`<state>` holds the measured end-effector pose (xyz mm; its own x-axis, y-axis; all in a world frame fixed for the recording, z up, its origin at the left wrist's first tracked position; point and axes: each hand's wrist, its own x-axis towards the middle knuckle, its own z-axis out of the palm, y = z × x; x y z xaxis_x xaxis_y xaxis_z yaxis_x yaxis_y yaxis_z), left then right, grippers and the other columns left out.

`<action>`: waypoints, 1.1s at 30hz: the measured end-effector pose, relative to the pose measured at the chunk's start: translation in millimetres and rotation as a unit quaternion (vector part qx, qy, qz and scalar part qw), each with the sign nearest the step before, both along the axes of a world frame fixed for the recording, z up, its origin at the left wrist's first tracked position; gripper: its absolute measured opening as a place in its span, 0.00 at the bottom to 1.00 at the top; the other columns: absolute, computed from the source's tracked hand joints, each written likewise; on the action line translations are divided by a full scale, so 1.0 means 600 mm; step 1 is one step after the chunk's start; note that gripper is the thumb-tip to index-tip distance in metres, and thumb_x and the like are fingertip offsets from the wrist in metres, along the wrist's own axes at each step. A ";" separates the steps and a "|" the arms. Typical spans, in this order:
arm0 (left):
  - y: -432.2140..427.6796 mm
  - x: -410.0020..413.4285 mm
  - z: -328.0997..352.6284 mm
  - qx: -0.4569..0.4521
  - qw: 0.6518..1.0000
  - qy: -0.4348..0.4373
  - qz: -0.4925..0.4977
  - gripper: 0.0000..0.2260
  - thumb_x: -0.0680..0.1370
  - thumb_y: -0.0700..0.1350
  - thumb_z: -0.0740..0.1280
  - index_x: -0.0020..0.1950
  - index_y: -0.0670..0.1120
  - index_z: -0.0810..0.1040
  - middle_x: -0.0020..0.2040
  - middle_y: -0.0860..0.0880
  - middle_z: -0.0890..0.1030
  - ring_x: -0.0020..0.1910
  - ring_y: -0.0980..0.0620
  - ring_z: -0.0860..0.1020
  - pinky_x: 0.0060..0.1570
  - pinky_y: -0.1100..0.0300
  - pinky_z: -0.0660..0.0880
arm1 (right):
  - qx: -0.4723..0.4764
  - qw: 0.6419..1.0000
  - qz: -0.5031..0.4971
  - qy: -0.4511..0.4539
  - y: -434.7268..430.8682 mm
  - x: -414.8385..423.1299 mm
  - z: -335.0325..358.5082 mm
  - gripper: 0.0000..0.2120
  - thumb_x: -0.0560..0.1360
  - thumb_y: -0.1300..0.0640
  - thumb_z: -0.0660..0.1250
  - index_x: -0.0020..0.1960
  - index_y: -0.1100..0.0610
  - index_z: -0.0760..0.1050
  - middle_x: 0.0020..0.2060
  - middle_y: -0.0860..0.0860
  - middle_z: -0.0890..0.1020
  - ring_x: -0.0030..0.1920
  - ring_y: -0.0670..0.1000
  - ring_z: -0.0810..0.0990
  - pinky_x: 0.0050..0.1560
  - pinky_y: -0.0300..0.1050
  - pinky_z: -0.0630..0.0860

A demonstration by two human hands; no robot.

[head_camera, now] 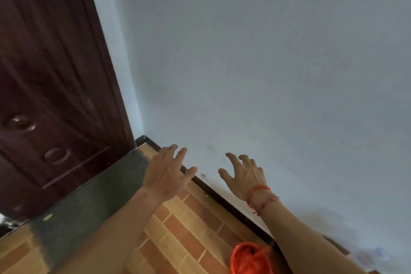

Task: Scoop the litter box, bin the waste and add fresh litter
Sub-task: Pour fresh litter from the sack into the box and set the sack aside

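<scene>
Hands were stretched out in front with nothing in them: the left hand (166,176) and the right hand (244,177) both had their fingers spread and relaxed, raised before the pale blue wall (266,62) above the dark skirting board (222,198). No litter box or scoop showed anywhere in view, so where they stood could not be told. A red plastic bag (250,259) lay on the brick-patterned floor tiles (189,229) just under the right forearm, near the skirting. If it held waste, a blind step or a dropped arm could have knocked it and spilled it beside the dark door (51,84).
</scene>
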<state>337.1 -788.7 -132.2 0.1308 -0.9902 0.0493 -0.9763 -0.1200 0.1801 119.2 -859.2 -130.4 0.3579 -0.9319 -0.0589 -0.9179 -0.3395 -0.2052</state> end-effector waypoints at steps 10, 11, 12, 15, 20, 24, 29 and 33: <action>0.214 0.237 0.011 -0.016 0.987 -0.009 0.157 0.39 0.75 0.68 0.45 0.75 0.45 0.69 0.73 0.42 0.71 0.72 0.43 0.68 0.68 0.48 0.68 | 0.006 0.986 0.166 -0.013 0.097 0.317 -0.002 0.26 0.79 0.37 0.51 0.75 0.43 0.59 0.69 0.53 0.68 0.68 0.56 0.68 0.66 0.54 0.66; 0.234 0.255 0.008 -0.009 0.984 -0.012 0.177 0.40 0.75 0.69 0.43 0.76 0.46 0.67 0.74 0.43 0.69 0.73 0.43 0.66 0.68 0.48 0.67 | 0.001 0.983 0.181 -0.014 0.109 0.343 -0.003 0.26 0.79 0.37 0.51 0.74 0.43 0.59 0.69 0.52 0.69 0.67 0.55 0.68 0.66 0.54 0.67; 0.255 0.272 0.006 -0.003 0.980 -0.014 0.196 0.40 0.74 0.69 0.42 0.77 0.47 0.66 0.75 0.43 0.68 0.74 0.43 0.65 0.69 0.48 0.66 | 0.000 0.980 0.198 -0.014 0.121 0.367 -0.006 0.25 0.79 0.37 0.51 0.74 0.43 0.59 0.68 0.52 0.69 0.66 0.55 0.69 0.65 0.54 0.68; 0.316 0.315 -0.005 -0.002 0.968 -0.023 0.249 0.41 0.74 0.70 0.40 0.78 0.49 0.64 0.76 0.45 0.66 0.75 0.44 0.64 0.70 0.48 0.65 | -0.003 0.966 0.256 -0.011 0.153 0.434 -0.013 0.26 0.78 0.37 0.51 0.74 0.44 0.60 0.68 0.52 0.70 0.66 0.56 0.70 0.65 0.56 0.69; 0.415 0.366 -0.018 -0.001 0.937 -0.018 0.348 0.38 0.76 0.70 0.44 0.76 0.48 0.69 0.73 0.45 0.71 0.72 0.42 0.68 0.69 0.47 0.69 | 0.002 0.934 0.357 0.001 0.196 0.549 -0.028 0.30 0.77 0.34 0.52 0.76 0.44 0.58 0.71 0.54 0.68 0.69 0.59 0.67 0.68 0.58 0.66; 0.488 0.386 -0.035 -0.018 0.898 0.000 0.440 0.34 0.76 0.67 0.50 0.71 0.46 0.73 0.68 0.44 0.75 0.67 0.41 0.73 0.63 0.45 0.72 | 0.023 0.892 0.451 0.002 0.242 0.640 -0.037 0.33 0.77 0.34 0.53 0.78 0.44 0.52 0.73 0.55 0.64 0.70 0.58 0.65 0.66 0.58 0.65; 0.559 0.371 -0.043 -0.001 0.827 -0.006 0.562 0.32 0.75 0.66 0.54 0.67 0.45 0.77 0.61 0.42 0.79 0.60 0.38 0.78 0.55 0.44 0.77 | 0.025 0.816 0.577 0.015 0.299 0.725 -0.038 0.32 0.78 0.35 0.54 0.78 0.45 0.52 0.71 0.55 0.65 0.70 0.59 0.65 0.65 0.58 0.65; 0.612 0.331 -0.032 0.007 0.750 0.005 0.661 0.35 0.74 0.68 0.50 0.72 0.48 0.72 0.70 0.44 0.75 0.68 0.40 0.73 0.61 0.44 0.74 | 0.010 0.752 0.659 0.022 0.352 0.772 -0.039 0.30 0.78 0.36 0.55 0.76 0.46 0.56 0.70 0.55 0.67 0.68 0.58 0.66 0.63 0.57 0.68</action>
